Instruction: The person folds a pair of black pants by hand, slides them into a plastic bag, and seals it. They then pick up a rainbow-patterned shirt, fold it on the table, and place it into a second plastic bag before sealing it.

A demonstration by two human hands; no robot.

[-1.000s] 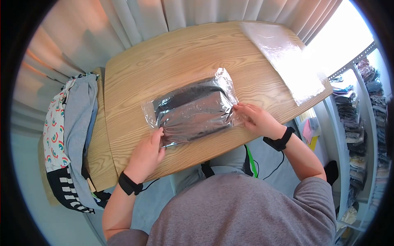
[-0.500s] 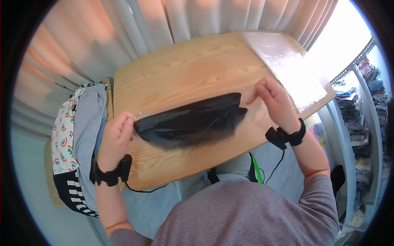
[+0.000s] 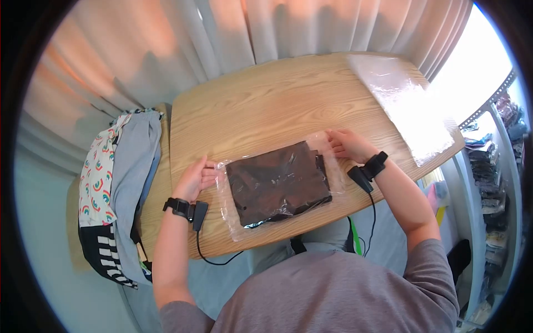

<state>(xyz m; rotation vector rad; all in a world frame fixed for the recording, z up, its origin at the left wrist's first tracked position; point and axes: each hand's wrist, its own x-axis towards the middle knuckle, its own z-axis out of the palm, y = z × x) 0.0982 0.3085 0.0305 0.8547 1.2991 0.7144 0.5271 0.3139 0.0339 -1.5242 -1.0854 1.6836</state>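
Note:
A folded black garment [image 3: 272,183] lies inside a clear plastic bag [image 3: 226,216], flat near the table's front edge. Glare and creases run across the film. My left hand [image 3: 195,178] rests beside the bag's left edge, its fingers stretched toward the film and apart. At the upper right corner of the bag is my right hand [image 3: 350,145], with extended fingers against the plastic. Neither hand is closed round the bag.
A stack of clear plastic bags [image 3: 402,105] lies at the table's right end. Clothes [image 3: 125,183] are piled left of the wooden table [image 3: 250,100]. Shelves of bagged items [image 3: 491,183] stand at right. Cables hang from both wrist devices.
The bagged black garment has come down from a raised, tilted position to lie flat on the table. Both hands have lowered, and their fingers have opened from a pinch.

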